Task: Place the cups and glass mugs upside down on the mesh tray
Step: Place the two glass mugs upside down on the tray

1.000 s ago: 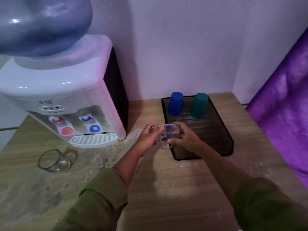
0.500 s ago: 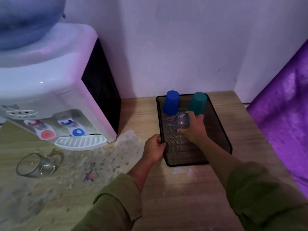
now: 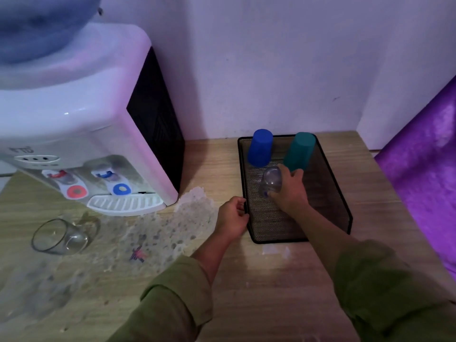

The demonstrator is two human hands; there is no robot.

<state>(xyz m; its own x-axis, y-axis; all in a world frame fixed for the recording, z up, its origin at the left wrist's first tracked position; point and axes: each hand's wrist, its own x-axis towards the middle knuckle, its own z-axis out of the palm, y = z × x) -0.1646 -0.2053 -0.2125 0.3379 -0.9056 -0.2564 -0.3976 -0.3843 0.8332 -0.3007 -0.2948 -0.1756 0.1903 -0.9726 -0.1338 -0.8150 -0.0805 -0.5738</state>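
Note:
A black mesh tray [image 3: 328,183] lies on the wooden table by the wall. A blue cup [image 3: 259,151] and a teal cup [image 3: 299,151] stand upside down at its far end. My right hand [image 3: 290,191] is shut on a clear glass mug [image 3: 271,181] with blue dots, held upside down inside the tray just in front of the two cups. Whether its rim touches the mesh I cannot tell. My left hand [image 3: 233,217] grips the tray's left rim. A second clear glass mug [image 3: 61,236] stands tilted on the table at the far left.
A white water dispenser [image 3: 81,134] with a blue bottle stands at the left, its drip tray [image 3: 125,204] facing me. The tabletop [image 3: 158,233] in front of it is worn and stained. A purple cloth [image 3: 424,174] hangs along the right side.
One second ago both hands held the mug over the tray's near corner. My right hand carried it, inverted, toward the cups. My left hand let go and took the tray's left rim.

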